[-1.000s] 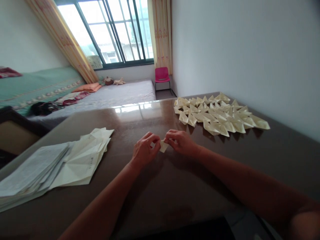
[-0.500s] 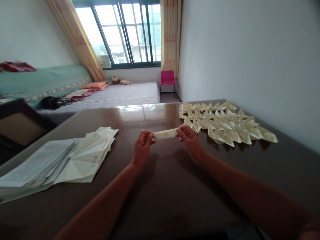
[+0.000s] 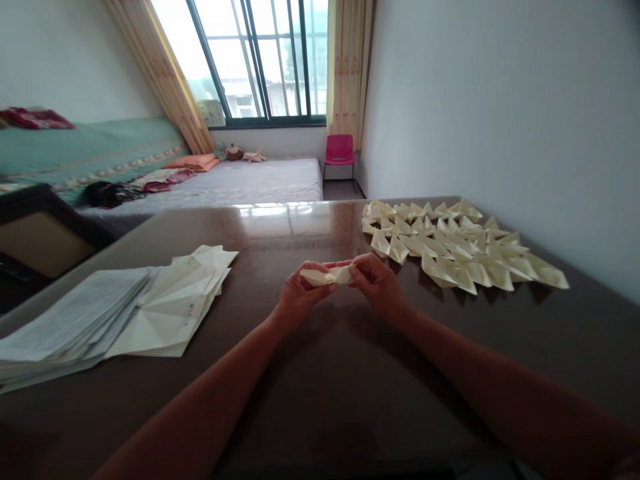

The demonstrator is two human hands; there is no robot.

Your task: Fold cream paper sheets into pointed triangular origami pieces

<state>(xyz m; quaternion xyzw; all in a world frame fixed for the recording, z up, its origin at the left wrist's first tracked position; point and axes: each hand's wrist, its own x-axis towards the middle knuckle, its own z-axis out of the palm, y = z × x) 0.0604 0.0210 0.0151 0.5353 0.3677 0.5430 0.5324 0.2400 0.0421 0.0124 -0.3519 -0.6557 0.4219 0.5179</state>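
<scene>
Both my hands hold one small cream folded paper piece a little above the dark glossy table. My left hand cups it from below and pinches its left end. My right hand pinches its right end with closed fingers. The piece is long and narrow, like a boat. To the right, several finished cream paper boats lie in rows on the table near the wall.
A stack of flat and creased paper sheets lies at the table's left. Beyond the table are a bed, a pink chair, a curtained window and a white wall on the right. A dark box stands at far left.
The small folded piece was pulled out into a long narrow strip between my hands, which then came closer together again round it. The view has shifted slightly.
</scene>
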